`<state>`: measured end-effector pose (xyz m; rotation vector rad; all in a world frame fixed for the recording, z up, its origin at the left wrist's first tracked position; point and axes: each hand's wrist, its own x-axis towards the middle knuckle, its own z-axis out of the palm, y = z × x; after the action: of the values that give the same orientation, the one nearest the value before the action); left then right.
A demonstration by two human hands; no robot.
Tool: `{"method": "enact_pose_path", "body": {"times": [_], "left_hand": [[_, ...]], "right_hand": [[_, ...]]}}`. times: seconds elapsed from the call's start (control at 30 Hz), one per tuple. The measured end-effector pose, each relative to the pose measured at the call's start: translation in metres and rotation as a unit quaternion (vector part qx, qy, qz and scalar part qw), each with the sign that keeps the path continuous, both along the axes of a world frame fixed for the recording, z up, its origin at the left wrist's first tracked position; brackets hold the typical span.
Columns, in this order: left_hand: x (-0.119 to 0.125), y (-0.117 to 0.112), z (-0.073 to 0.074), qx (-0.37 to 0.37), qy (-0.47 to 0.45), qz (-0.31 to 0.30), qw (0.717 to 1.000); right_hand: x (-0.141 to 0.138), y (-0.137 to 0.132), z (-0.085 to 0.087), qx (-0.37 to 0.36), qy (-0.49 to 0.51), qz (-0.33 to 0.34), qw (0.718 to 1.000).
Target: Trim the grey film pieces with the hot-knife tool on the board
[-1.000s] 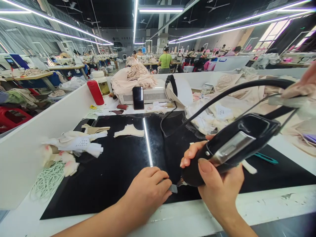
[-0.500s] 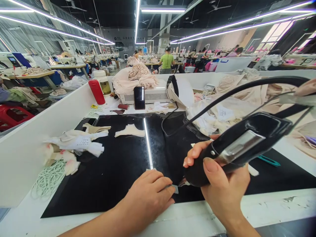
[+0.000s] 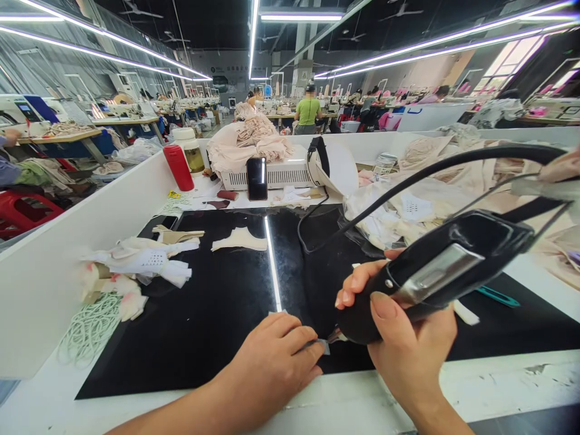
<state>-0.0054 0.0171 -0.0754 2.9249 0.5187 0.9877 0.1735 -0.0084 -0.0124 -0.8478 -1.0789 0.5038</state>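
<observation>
My left hand [image 3: 276,362] rests low on the black mat [image 3: 217,326], fingers bent and close together on a small grey piece [image 3: 325,346]. Most of that piece is hidden under the hand; an edge shows at the fingertips. My right hand [image 3: 408,344] is wrapped round a black corded hand tool [image 3: 448,266] with a silver plate on its side. The tool tilts down to the left, and its narrow metal tip [image 3: 336,336] meets the right edge of the grey piece, as far as I can see.
A cream fabric piece [image 3: 239,239] lies on the mat, with white pieces [image 3: 154,257] and green cord [image 3: 90,323] left. A black cable [image 3: 385,193] arches over the right side near bagged fabric [image 3: 408,211]. Behind stand a phone [image 3: 257,178] and red bottle [image 3: 178,167].
The tool in my right hand has shifted very slightly left, its tip closer to the grey piece. My left hand stays almost in place.
</observation>
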Motion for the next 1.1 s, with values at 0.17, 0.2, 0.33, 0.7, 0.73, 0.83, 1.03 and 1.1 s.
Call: {"method": "enact_pose_path", "body": {"times": [0.17, 0.2, 0.33, 0.7, 0.73, 0.83, 1.03, 1.1], "left_hand": [[0.0, 0.0, 0.001, -0.001, -0.005, 0.001, 1.0], [-0.001, 0.0, 0.001, -0.002, -0.004, 0.0, 1.0], [-0.001, 0.005, 0.0, -0.001, 0.0, -0.002, 1.0], [-0.007, 0.004, 0.003, -0.042, 0.004, -0.018, 0.999], [-0.01, 0.005, 0.005, -0.05, 0.002, -0.023, 0.998], [-0.025, 0.008, 0.018, -0.081, 0.008, -0.032, 0.996], [-0.08, -0.007, 0.042, -0.177, 0.06, 0.078, 0.979], [-0.095, -0.019, 0.041, -0.195, 0.051, 0.118, 0.972]], "right_hand": [[-0.001, 0.0, 0.002, -0.006, -0.003, -0.006, 1.0], [-0.001, 0.0, 0.002, -0.005, 0.001, -0.006, 1.0], [-0.001, -0.001, 0.001, 0.005, 0.008, 0.005, 1.0], [-0.004, -0.004, 0.005, -0.014, 0.012, 0.009, 1.0], [-0.005, -0.004, 0.006, -0.013, 0.017, 0.009, 1.0], [-0.011, -0.004, 0.011, -0.01, 0.026, 0.01, 1.0], [-0.033, -0.008, 0.019, -0.015, 0.04, 0.055, 0.998], [-0.042, -0.011, 0.02, -0.018, 0.047, 0.077, 0.996]]}}
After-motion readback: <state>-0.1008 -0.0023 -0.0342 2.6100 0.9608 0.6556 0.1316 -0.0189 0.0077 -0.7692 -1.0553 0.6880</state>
